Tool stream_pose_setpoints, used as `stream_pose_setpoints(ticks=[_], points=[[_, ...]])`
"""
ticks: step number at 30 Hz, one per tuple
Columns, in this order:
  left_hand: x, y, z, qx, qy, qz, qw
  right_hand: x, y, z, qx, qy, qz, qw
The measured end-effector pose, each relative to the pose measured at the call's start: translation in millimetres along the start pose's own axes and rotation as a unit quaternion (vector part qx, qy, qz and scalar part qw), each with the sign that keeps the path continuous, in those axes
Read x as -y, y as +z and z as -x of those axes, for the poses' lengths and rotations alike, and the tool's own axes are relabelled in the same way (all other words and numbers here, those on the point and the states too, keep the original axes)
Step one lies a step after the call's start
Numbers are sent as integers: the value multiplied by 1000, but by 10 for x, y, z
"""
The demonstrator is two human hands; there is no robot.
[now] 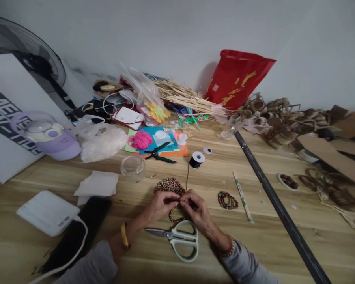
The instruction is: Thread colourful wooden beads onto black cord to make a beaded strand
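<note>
My left hand (165,203) and my right hand (197,210) meet fingertip to fingertip, each in a pinch. A small loop of strung beads (175,219) lies just below the fingertips; the thin cord between the fingers is too fine to make out clearly. Black cord (187,175) runs from a white-ended spool (197,159) down to behind my right hand. Right behind my left hand is a heap of multicoloured beads (169,184). Scissors (182,239) with pale handles lie below both hands, blades pointing left.
A coiled bead bracelet (225,200) and a patterned stick (242,197) lie to the right. Beyond them a dark strip (272,197) crosses the table. A clear jar (133,168), black-handled pliers (159,154) and pink yarn (141,139) stand behind; a white power bank (49,212) is left.
</note>
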State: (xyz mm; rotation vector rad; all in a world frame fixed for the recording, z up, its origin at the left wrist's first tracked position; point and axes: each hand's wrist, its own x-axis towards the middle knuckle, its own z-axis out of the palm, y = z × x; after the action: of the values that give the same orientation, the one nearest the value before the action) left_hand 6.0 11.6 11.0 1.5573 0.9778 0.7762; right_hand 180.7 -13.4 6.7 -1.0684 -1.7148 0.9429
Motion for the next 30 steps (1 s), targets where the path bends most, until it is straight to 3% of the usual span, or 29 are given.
stream_pose_setpoints(ticks=[7, 11, 16, 20, 26, 30], points=[[3, 7, -8, 3, 11, -11, 1000, 84, 10, -29, 0, 30, -32, 999], [-3, -7, 10, 0, 7, -10, 1000, 62, -119, -73, 36, 78, -46, 995], [-24, -50, 47, -14, -22, -3, 1000, 134, -471, -156, 110, 59, 101, 987], [-20, -98, 58, -23, -25, 7, 999, 220, -657, -157, 202, 35, 225, 953], [-6, -120, 58, -37, -34, 24, 998, 273, -693, -65, 271, 52, 334, 901], [-4, -130, 62, -37, -29, 16, 999, 323, -661, -26, 283, 38, 368, 885]])
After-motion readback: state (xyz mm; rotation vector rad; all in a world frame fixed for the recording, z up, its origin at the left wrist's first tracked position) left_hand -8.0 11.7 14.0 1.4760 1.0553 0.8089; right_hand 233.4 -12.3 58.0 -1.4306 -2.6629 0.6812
